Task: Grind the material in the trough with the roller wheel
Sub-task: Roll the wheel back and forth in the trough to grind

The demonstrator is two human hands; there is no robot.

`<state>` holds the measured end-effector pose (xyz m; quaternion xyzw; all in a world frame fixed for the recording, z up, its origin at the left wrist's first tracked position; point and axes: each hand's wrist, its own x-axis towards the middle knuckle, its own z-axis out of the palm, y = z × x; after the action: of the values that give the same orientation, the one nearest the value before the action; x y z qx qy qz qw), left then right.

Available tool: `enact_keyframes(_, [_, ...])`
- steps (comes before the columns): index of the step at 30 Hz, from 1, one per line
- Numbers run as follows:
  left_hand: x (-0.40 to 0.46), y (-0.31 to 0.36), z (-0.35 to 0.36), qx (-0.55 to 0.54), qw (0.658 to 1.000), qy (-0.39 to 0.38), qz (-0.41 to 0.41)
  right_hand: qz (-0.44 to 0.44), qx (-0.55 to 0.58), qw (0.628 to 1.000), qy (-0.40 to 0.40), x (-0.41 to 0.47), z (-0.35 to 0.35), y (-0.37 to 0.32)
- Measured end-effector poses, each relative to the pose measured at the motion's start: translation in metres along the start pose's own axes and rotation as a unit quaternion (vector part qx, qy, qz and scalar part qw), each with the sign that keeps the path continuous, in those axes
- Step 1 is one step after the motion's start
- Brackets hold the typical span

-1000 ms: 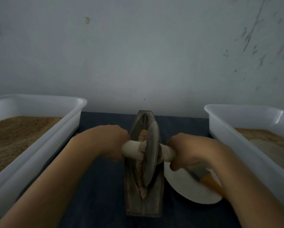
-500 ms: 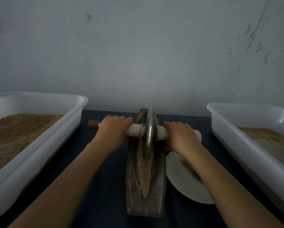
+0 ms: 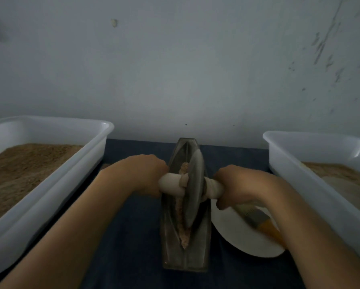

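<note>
1. Head view, landmark: the trough (image 3: 185, 243), a long, narrow, boat-shaped vessel, is seen lying lengthwise on the dark surface (image 3: 122, 236), its far tip close to the wall (image 3: 175, 69).
2. The roller wheel (image 3: 193, 188) is seen standing on edge in the trough's groove, about midway along it, tilted slightly. The brownish material (image 3: 182, 222) is spread along the groove, ahead of and behind the wheel.
3. The pale axle handle (image 3: 170, 185) is gripped on the trough's left by the left hand (image 3: 145, 174) and on its right by the right hand (image 3: 235, 186); both hands are wrapped closed around it.
4. The wheel is judged heavy, stiff and metallic, so the handle ends are taken as the proper hold, with even pressure on both sides to keep the disc from tipping. The material looks loose and crumbly and may be pushed over the rim.
5. To the trough's left a white tub (image 3: 49, 176) of brown granules is set near; to its right a second white tub (image 3: 312, 176) stands near too.
6. Just right of the trough a white plate (image 3: 243, 240) with a brush (image 3: 258, 220) lies under the right wrist; elbow room there is judged tight.
7. Open travel is left only along the groove, limited by its two tapered ends.
</note>
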<state>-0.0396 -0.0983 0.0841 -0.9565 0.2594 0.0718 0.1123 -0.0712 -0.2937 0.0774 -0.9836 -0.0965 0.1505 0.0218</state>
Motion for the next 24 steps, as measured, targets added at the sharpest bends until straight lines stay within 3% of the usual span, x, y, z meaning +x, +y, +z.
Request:
enact_keyframes(4, [-0.01, -0.003, -0.007, -0.036, 0.996, -0.081, 0.029, -0.01, 0.002, 0.999, -0.05, -0.012, -0.006, -0.006])
enact_keyframes(8, [-0.004, -0.009, -0.001, -0.089, 0.993, -0.072, 0.025, -0.012, -0.026, 1.0, 0.001, -0.004, -0.002, -0.007])
enact_keyframes(14, [0.025, -0.014, 0.02, -0.044, 0.992, 0.117, -0.026, 0.018, -0.032, 0.987, 0.159, 0.027, 0.012, 0.006])
enact_keyframes(20, [0.046, -0.012, 0.039, -0.001, 0.953, 0.296, -0.065, 0.025, -0.07, 0.928, 0.365, 0.05, 0.031, 0.016])
enact_keyframes(24, [0.046, -0.012, 0.045, -0.007, 0.941, 0.333, -0.068, 0.025, -0.075, 0.903, 0.423, 0.052, 0.036, 0.014])
